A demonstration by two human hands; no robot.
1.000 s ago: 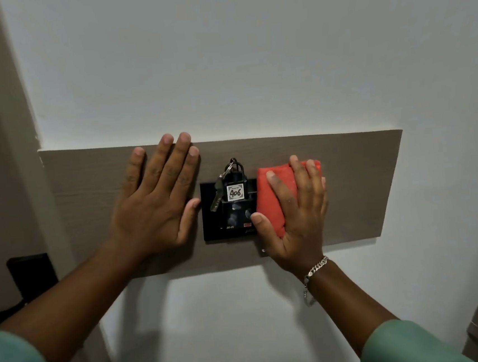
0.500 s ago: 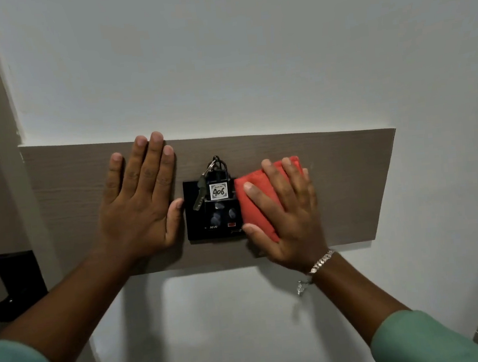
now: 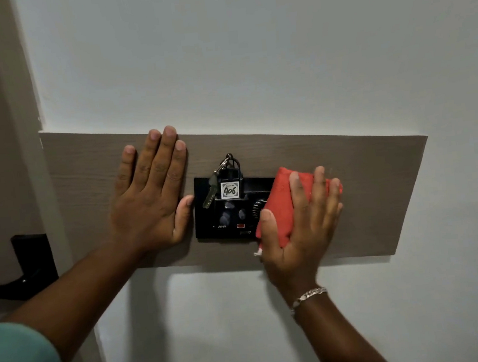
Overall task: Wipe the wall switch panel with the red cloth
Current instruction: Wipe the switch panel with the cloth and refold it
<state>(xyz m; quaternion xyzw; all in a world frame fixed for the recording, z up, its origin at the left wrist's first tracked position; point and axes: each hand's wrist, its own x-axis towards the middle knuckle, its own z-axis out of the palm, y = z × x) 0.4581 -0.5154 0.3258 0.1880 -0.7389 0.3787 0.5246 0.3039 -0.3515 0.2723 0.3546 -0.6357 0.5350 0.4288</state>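
A black wall switch panel [image 3: 224, 223] sits on a grey-brown wooden board [image 3: 379, 196] fixed to the white wall. A key with a tag reading 406 [image 3: 229, 190] hangs in its top slot. The folded red cloth [image 3: 281, 206] lies over the panel's right end, pressed flat against it by my right hand [image 3: 301, 230], fingers spread over the cloth. My left hand [image 3: 150, 198] rests flat and empty on the board just left of the panel, thumb touching its edge. A round knob [image 3: 259, 206] peeks out beside the cloth.
A dark door handle and plate [image 3: 32, 265] stick out at the far left beside a beige door frame [image 3: 1, 145]. White wall surrounds the board above and below. A silver bracelet [image 3: 308, 295] circles my right wrist.
The cloth under my right hand has tilted and slid slightly right and down along the panel's right end, uncovering the knob. My left hand stays flat beside the panel. The view has shifted.
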